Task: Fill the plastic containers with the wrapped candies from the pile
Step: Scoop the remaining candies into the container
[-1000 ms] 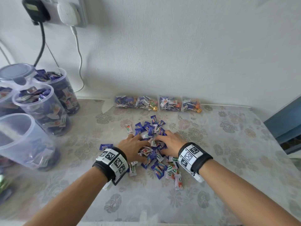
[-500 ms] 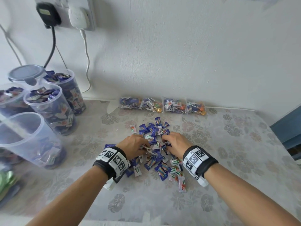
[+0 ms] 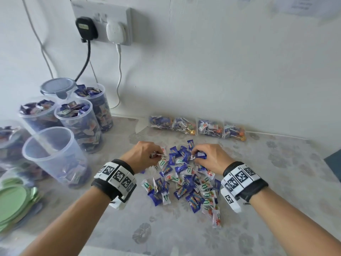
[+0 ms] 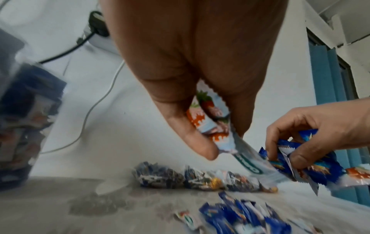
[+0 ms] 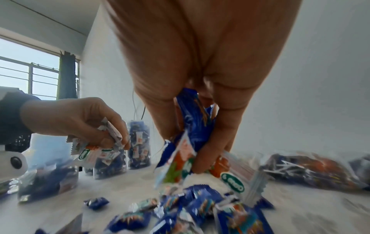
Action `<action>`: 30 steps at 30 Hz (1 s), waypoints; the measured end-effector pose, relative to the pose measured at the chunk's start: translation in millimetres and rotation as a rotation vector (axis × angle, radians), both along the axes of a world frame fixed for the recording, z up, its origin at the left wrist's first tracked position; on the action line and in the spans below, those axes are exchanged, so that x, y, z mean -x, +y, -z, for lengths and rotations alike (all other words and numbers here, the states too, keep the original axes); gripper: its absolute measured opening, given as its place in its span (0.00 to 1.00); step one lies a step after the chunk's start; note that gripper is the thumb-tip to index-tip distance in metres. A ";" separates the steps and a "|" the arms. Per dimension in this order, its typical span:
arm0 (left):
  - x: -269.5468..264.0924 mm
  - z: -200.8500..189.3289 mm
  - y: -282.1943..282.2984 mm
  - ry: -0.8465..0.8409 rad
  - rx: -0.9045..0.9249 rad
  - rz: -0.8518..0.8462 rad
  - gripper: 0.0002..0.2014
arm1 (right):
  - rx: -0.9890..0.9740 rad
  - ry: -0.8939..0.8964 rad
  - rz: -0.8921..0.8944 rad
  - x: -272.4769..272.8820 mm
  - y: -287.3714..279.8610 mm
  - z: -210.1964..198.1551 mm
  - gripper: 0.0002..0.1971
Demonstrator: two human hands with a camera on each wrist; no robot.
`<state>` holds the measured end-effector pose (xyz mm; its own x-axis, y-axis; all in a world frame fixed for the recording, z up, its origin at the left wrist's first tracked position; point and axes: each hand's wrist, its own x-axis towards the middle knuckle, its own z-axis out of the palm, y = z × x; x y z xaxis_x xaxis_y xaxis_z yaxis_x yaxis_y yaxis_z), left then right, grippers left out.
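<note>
Both hands (image 3: pixel 143 154) lifted, candies (image 3: pixel 200 155) half-hidden inside.

White wall (image 3: pixel 221 71), barred window (image 5: pixel 30 74)

Both forearms reach forward from the lower corners toward the middle, each wrist wrapped in a black band with white coded tags. The left hand (image 3: pixel 143 155) sits at about 10 o'clock from the centre, knuckles up, its fingers (image 4: pixel 200 142) curled down and pinching a few white wrapped candies (image 4: pixel 208 117). The right hand (image 3: pixel 212 157), at about 2 o'clock, faces it with fingers (image 5: pixel 218 139) bent round a bunch of blue candies (image 5: pixel 192 117). Both hands seem lifted just off the surface, though blur leaves this unsure.
</note>
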<state>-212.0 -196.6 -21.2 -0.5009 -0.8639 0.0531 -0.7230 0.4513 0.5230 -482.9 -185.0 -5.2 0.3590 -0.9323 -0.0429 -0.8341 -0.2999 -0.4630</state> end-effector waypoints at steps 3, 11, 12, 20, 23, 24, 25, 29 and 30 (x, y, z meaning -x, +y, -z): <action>-20.7 -19.6 4.3 0.030 0.060 -0.033 0.07 | 0.026 0.001 -0.047 -15.5 -7.4 -13.6 0.09; -80.4 -74.5 29.7 0.086 0.226 -0.152 0.06 | 0.078 -0.012 -0.229 -90.3 -26.0 -59.0 0.09; -88.4 -80.6 33.1 0.091 0.254 -0.169 0.06 | 0.088 -0.015 -0.245 -100.3 -27.4 -63.8 0.08; -173.6 -113.1 55.7 0.107 0.404 -0.387 0.05 | 0.069 -0.095 -0.344 -176.3 -36.0 -84.1 0.09; -197.1 -107.0 53.9 0.067 0.397 -0.448 0.06 | 0.093 -0.089 -0.401 -196.4 -39.0 -87.4 0.09; -202.9 -103.8 53.2 0.057 0.379 -0.460 0.06 | 0.096 -0.089 -0.418 -202.3 -40.0 -88.6 0.10; -206.9 -100.5 53.0 0.048 0.358 -0.474 0.06 | 0.100 -0.091 -0.430 -207.4 -41.1 -89.4 0.10; -215.9 -87.4 52.1 0.020 0.357 -0.496 0.07 | 0.126 -0.089 -0.454 -223.6 -45.3 -91.2 0.10; -217.0 -84.9 51.8 0.010 0.360 -0.488 0.08 | 0.128 -0.089 -0.459 -226.9 -46.0 -91.4 0.10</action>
